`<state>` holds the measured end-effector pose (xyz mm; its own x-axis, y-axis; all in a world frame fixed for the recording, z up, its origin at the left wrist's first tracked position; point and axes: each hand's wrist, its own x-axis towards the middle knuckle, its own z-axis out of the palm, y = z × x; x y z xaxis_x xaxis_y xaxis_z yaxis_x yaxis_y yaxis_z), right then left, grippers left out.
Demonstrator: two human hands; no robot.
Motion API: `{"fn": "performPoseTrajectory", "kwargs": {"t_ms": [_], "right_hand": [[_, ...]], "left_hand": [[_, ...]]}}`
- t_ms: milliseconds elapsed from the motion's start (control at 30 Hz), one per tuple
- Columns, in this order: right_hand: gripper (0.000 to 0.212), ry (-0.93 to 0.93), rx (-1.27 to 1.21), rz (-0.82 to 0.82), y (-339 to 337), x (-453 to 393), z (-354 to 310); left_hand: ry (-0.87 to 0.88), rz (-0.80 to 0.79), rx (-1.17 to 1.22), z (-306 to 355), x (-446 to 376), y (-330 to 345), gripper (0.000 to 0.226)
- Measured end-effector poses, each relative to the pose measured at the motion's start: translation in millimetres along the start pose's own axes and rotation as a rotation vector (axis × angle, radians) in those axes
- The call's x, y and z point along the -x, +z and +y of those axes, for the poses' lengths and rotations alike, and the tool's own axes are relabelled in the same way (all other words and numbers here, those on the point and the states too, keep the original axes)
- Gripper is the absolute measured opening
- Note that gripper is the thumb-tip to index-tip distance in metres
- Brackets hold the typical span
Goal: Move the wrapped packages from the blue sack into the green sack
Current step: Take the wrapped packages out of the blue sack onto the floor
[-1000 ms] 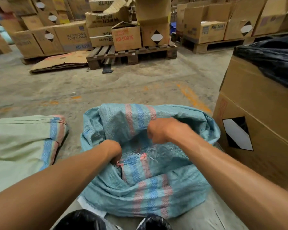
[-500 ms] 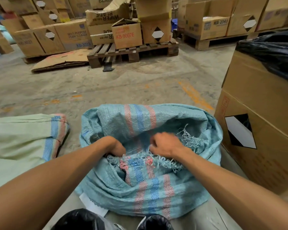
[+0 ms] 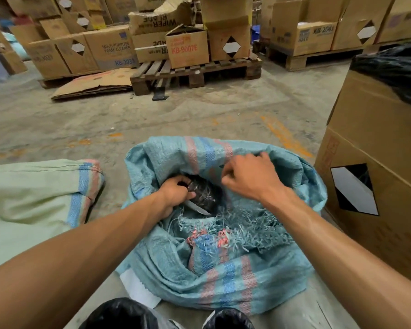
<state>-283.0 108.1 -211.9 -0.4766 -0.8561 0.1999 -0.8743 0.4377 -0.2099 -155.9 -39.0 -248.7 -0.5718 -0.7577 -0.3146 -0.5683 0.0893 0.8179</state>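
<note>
Left hand [image 3: 176, 194] clamped on dark wrapped package [image 3: 203, 194] inside blue sack [image 3: 282, 264]; right hand [image 3: 249, 178] pinching sack's rim.

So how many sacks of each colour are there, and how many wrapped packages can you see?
Blue sack: 1
Green sack: 1
Wrapped package showing: 1, dark, in the blue sack's mouth, gripped by the left hand; any others are hidden.
Total: 3
</note>
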Motion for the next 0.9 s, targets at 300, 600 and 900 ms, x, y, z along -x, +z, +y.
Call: {"fn": "performPoseTrajectory", "kwargs": {"t_ms": [300, 600, 900], "right_hand": [[0.091, 0.193, -0.332, -0.557, 58.3, -8.9, 13.4], [0.105, 0.329, -0.091, -0.427, 70.0, -0.2, 28.8], [0.112, 0.374, -0.067, -0.514, 75.7, -8.3, 29.1]], "left_hand": [[-0.076, -0.173, 0.177, -1.2, -0.1, 16.3, 0.027], [-0.167, -0.141, -1.35, -35.2, -35.6, -1.9, 0.045], [-0.221, -0.235, -1.427, -34.5, -39.4, -6.3, 0.045]]}}
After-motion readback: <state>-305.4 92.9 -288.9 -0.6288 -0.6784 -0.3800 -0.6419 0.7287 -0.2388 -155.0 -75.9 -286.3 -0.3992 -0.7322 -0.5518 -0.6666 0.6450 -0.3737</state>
